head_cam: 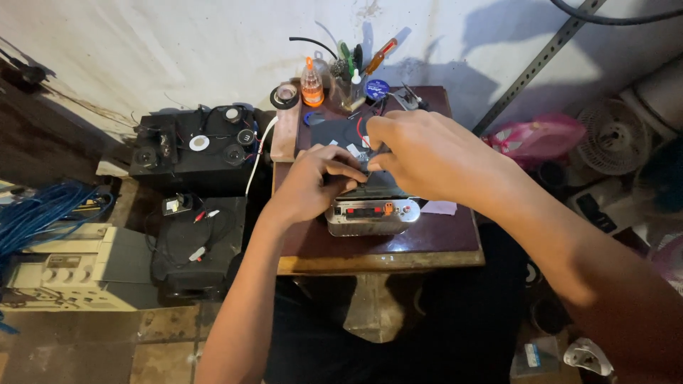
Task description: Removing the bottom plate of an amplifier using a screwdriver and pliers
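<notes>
the small amplifier unit (372,213) you're working on sits near the front middle of the little wooden table (441,245), its shiny metal faceplate turned toward you with red and orange controls on it; a dark lid or board lies over its top, with red wire showing by your fingers. there's a thin strip of bare tabletop between the faceplate and the table's front edge, more open wood to the right, where a pale scrap of paper (439,207) lies. the back edge is crowded with an orange-capped bottle (311,84), a tape roll (284,96) and screwdrivers (377,57). your left hand (313,185) rests curled on the unit's top left, fingertips pressing down. your right hand (427,156) arches over from the right, fingers pinched narrow at the top; what they hold, i cannot tell.
</notes>
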